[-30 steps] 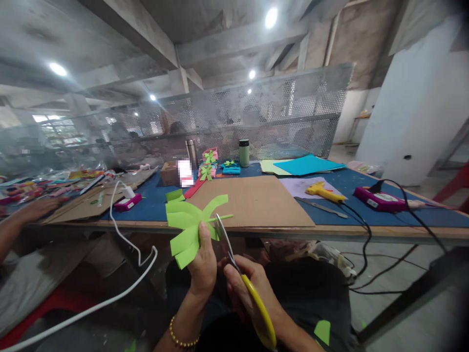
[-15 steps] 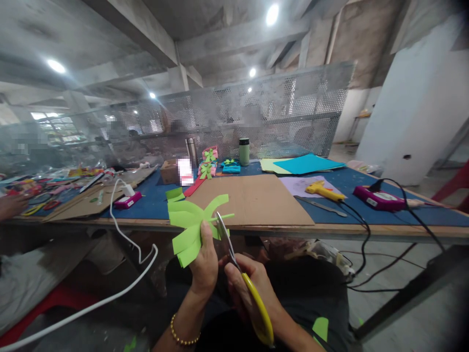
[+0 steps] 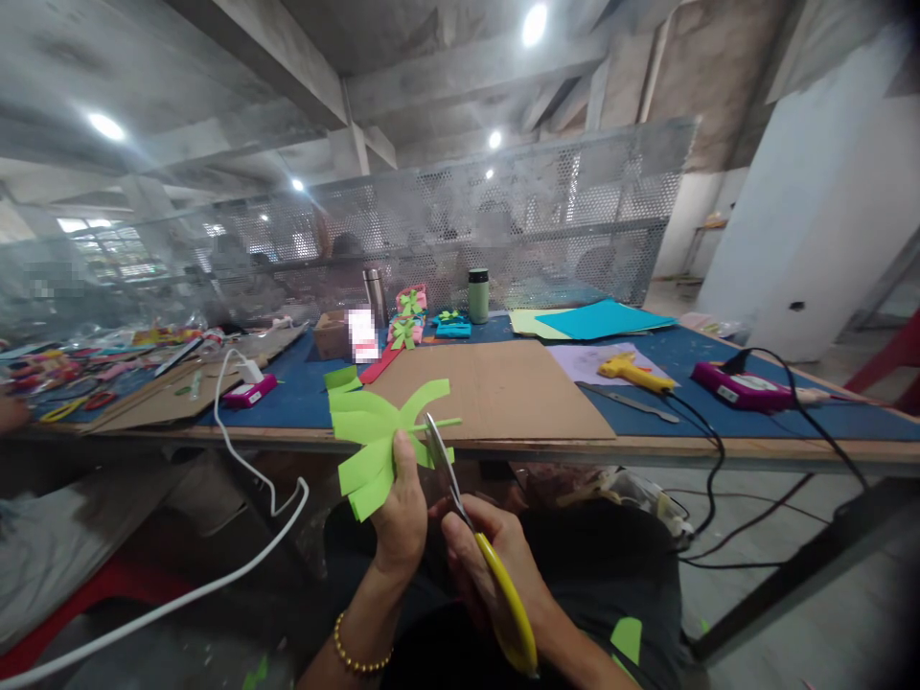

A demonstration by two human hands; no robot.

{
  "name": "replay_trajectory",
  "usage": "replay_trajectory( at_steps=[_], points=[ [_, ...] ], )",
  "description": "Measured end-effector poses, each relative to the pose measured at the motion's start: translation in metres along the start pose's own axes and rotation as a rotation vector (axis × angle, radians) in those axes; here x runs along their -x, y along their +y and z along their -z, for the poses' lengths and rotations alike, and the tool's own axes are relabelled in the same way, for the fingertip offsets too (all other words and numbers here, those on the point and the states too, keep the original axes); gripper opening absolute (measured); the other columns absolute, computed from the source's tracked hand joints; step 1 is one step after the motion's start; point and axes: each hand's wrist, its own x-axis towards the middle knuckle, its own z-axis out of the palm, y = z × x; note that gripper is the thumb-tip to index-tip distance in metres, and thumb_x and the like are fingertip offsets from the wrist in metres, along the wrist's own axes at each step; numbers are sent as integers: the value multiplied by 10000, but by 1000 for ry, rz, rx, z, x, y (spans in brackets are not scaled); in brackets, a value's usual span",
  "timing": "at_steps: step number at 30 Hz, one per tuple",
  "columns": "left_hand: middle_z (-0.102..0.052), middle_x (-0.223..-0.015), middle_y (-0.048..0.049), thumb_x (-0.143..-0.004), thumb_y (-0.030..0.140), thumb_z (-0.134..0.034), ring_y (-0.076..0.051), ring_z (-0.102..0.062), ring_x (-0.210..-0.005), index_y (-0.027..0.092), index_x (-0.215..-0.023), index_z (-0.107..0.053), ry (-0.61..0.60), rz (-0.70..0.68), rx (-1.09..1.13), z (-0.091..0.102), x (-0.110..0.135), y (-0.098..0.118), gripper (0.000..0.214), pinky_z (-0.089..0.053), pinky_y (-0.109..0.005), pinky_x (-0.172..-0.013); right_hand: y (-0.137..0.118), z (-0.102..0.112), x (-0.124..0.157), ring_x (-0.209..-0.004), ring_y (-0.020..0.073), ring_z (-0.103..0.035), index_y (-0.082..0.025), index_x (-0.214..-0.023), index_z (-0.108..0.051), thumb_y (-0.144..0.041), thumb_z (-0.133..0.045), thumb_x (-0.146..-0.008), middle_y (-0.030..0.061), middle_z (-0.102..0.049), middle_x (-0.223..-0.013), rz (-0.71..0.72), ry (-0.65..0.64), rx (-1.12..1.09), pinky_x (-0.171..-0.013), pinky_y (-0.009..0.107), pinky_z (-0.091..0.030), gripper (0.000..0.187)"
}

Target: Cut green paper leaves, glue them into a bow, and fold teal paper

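Note:
My left hand (image 3: 403, 510) is closed on a piece of light green paper (image 3: 370, 433) cut into several splayed strips, held up in front of the table edge. My right hand (image 3: 495, 556) grips yellow-handled scissors (image 3: 474, 541). Their blades point up into the paper's right side, beside a thin strip that sticks out to the right. A green scrap (image 3: 628, 636) lies on my lap.
A blue-topped table (image 3: 682, 356) carries a cardboard sheet (image 3: 503, 388), a yellow glue gun (image 3: 636, 372), a pink power strip (image 3: 744, 388), coloured paper sheets (image 3: 596, 321), a green cup (image 3: 478, 297) and small gift boxes (image 3: 409, 321). A white cable (image 3: 244, 460) hangs at left. Another person's arm (image 3: 11, 414) is at far left.
The scissors have crept slightly further into the green paper. The other person's hand at far left has drawn back toward the frame edge.

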Motion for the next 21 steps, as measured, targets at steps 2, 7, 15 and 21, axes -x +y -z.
replay_trajectory(
  at_steps=[2,7,15,21],
  points=[
    [-655,-1309,-143,-904,503,-569,-302,-508,-1334,144,-1122,-689,35,-8,9,-2,0,1,437,-317,-426,-1192,1,0,0,-372,58,-406,-160,-869,-611,-613,-620,-859,-53,-483,-538,3,-6,9,-359,173,-301,453],
    [-682,-1262,-154,-897,520,-566,-313,-560,-1281,129,-1095,-700,33,-20,57,-4,1,5,458,-396,-436,-1146,4,1,-1,-384,53,-408,-165,-869,-610,-600,-602,-880,-57,-474,-547,0,-3,3,-376,169,-318,435],
    [-720,-1169,-163,-892,541,-556,-313,-564,-1276,121,-1086,-694,1,1,58,-3,1,6,483,-419,-430,-1126,2,1,0,-362,49,-401,-164,-839,-606,-590,-608,-880,-62,-466,-516,3,9,-4,-351,164,-282,428],
    [-724,-1148,-165,-890,504,-576,-314,-569,-1267,118,-1059,-695,10,-1,64,-4,0,6,438,-381,-430,-1148,7,-3,1,-317,58,-399,-172,-903,-614,-634,-579,-874,-71,-469,-492,-51,90,-64,-314,165,-300,464]
  ],
)
